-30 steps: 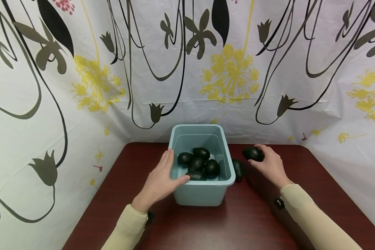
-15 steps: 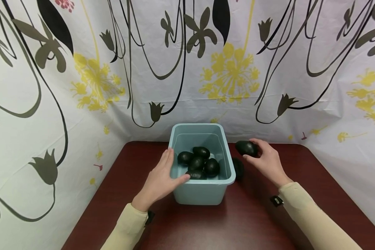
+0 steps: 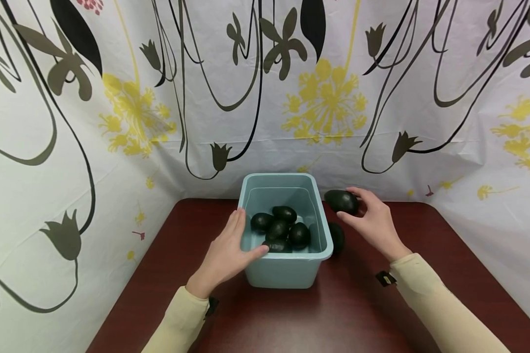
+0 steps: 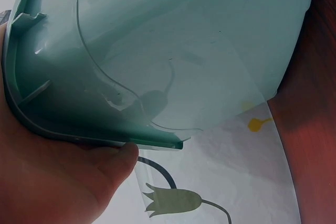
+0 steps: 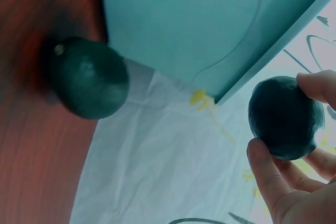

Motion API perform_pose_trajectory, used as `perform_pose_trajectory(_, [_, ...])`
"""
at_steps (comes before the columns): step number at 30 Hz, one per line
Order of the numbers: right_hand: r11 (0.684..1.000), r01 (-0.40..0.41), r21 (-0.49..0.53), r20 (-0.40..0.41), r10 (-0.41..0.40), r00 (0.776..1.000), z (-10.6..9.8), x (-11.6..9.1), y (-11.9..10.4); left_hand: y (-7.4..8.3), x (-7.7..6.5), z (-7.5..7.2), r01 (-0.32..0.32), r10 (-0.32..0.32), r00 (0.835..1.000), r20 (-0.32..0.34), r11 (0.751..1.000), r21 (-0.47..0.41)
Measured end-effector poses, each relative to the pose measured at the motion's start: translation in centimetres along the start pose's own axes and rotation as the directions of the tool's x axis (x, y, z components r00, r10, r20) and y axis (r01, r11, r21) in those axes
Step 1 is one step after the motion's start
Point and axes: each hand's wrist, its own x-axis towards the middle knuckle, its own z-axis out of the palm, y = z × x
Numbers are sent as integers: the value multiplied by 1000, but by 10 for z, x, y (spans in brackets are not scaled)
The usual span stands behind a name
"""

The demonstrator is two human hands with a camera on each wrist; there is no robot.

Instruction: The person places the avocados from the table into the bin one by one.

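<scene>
An avocado (image 3: 341, 201) is pinched between the thumb and fingers of my right hand (image 3: 373, 221), raised above the table just right of the light-blue plastic bin (image 3: 287, 272). Below it, a second avocado (image 3: 336, 238) lies on the table against the bin's right side, partly hidden by the rim; the right wrist view shows this lying avocado (image 5: 89, 78) whole. Several dark green avocados (image 3: 277, 229) are inside the bin. My left hand (image 3: 224, 257) rests on the bin's near left corner, fingers straight along the left rim and thumb across the front rim.
The bin stands on a dark red-brown table (image 3: 353, 314) near its far edge. A white cloth (image 3: 459, 162) printed with flowers hangs behind the table and along its sides.
The right hand has lifted its avocado and brought it left, closer to the bin's right rim. My left hand has stayed in place on the bin.
</scene>
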Motion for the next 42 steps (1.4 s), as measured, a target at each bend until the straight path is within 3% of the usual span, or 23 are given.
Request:
perform_pose_trajectory(14, [999,24,32,13,-25,1000,9,10,-27,-2,1,2,-11,11,1000,-10,1000,4])
perform_pose_trajectory(30, [993,68,99,101,-78,992,33,14,-47,-3,1,3,-9,9,1000,-9,1000,5])
perform_pose_trajectory(42, [997,69,25,194,-73,978,47,14,-56,-3,0,1,-1,1,1000,8,1000,-10])
